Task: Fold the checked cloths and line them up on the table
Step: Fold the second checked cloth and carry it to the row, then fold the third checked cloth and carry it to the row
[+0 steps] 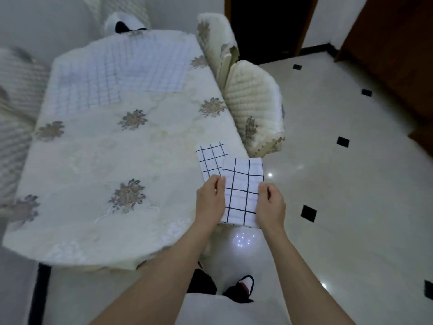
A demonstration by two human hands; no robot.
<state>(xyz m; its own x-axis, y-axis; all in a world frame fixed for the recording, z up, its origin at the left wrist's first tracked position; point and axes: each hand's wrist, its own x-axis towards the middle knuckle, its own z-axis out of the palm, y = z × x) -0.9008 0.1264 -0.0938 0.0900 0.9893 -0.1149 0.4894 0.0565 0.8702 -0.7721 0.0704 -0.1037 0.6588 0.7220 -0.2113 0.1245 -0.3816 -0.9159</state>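
Observation:
I hold a folded white cloth with dark checks (241,191) off the table's near right corner, over the floor. My left hand (209,202) grips its left edge and my right hand (270,205) grips its right edge. Another folded checked cloth (209,160) lies on the table (105,160) at the right edge, partly under the held one. Two unfolded checked cloths lie at the far end, a left cloth (86,87) and a right cloth (157,66), both blurred.
The table has a cream flowered cover. Two padded chairs, a nearer chair (255,106) and a farther chair (215,41), stand along its right side. Glossy tiled floor (339,184) lies to the right. My feet in slippers (241,289) show below.

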